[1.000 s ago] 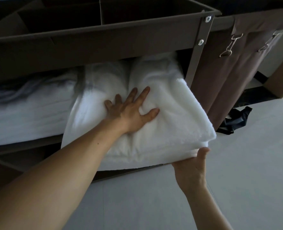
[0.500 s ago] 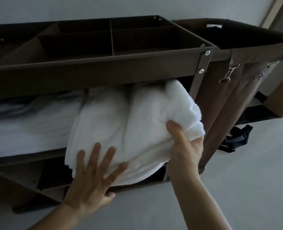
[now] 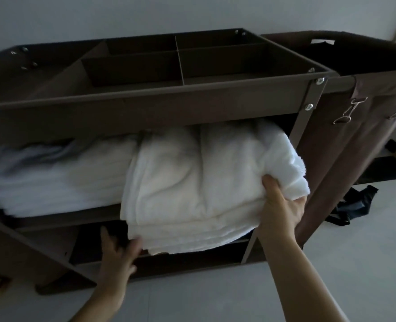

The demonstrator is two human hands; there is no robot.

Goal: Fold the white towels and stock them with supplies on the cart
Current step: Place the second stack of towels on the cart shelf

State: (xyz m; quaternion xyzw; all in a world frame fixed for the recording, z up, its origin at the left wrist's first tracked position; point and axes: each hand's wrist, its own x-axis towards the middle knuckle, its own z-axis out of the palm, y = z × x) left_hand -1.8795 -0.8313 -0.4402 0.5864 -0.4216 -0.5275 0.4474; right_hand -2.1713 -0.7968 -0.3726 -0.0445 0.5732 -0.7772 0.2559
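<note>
View from above the pale floor [image 3: 320,287], with both bare forearms entering from 6 o'clock. At 7 o'clock the left hand [image 3: 117,254] is held with its fingers loosely extended. Its fingertips [image 3: 136,242] touch the lower front edge of the folded towels [image 3: 192,189], and nothing is grasped. At 4 o'clock the right hand [image 3: 281,205] is closed on the right front corner of the same stack, the thumb pressed into the top and the fingers hidden beneath. The folded towels are seen at centre on the middle shelf [image 3: 71,214] of the brown cart [image 3: 146,117], with their front bulging over the shelf edge. A second pile of white towels [image 3: 53,182] is shown on that shelf at 9 o'clock, touching the first. Above, at 12 o'clock, the top tray [image 3: 146,98] is divided into compartments. At 2 o'clock a brown fabric bag [image 3: 354,147] is hung on the cart's right end, with metal clips [image 3: 347,110] on its side. A dark object [image 3: 354,205] lies on the floor at 3 o'clock. A grey wall [image 3: 146,15] is shown behind.
</note>
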